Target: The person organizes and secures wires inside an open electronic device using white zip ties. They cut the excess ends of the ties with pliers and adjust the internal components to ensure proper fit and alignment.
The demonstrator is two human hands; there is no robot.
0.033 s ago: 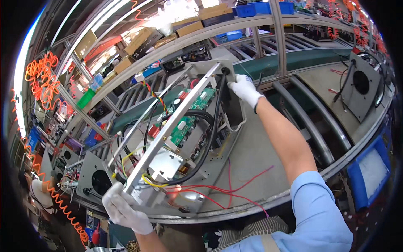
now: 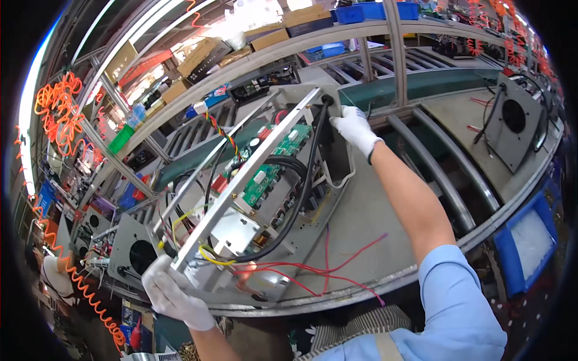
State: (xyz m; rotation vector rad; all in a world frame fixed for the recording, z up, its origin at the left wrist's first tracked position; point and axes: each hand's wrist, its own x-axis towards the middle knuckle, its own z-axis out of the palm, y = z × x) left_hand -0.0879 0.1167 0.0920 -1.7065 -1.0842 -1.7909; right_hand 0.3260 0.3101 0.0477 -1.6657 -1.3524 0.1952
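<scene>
A metal machine chassis (image 2: 250, 162) with long silvery rails lies slantwise on the grey workbench (image 2: 373, 210). Inside sit a green circuit board (image 2: 283, 150), a thick black cable (image 2: 308, 180) and a shiny metal plate (image 2: 236, 227). White-gloved, my left hand (image 2: 174, 295) has its fingers closed at the near left end of the chassis; some fingertips are hidden. My right hand (image 2: 356, 129), also gloved, grips the edge of the far end panel beside the black cable's entry. Red wires (image 2: 325, 277) trail from the near end onto the bench.
Steel rollers (image 2: 442, 174) lie right of the bench, before another grey panel with a round fan opening (image 2: 513, 117). A similar fan panel (image 2: 133, 249) stands left. Below the right edge hangs a blue bin (image 2: 527, 246). An upright post (image 2: 394, 60) rises behind. Orange coiled hoses (image 2: 63, 114) hang left.
The whole scene has shifted slightly left in view. Both hands keep their places on the chassis.
</scene>
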